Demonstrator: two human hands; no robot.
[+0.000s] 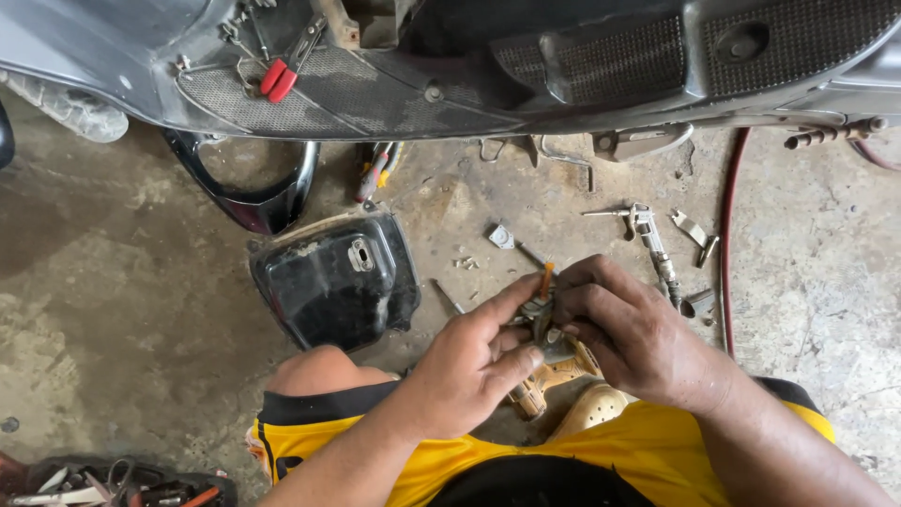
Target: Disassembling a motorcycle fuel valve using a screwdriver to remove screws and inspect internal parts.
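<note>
Two hands meet over the lap, above yellow shorts [657, 446]. Left hand [469, 361] and right hand [638, 333] both have fingers clamped on a small grey metal part [542, 319] held between them; an orange tip [546, 278] sticks up from it. Below the hands, a tan sandal [591, 408]. On the concrete floor [122, 310]: black plastic cover [333, 282] to the left, air tool [652, 244] and red hose [730, 235] to the right, loose bits between. Farther off, scooter footboard [563, 66] with red-handled pliers [286, 66] lying on it.
</note>
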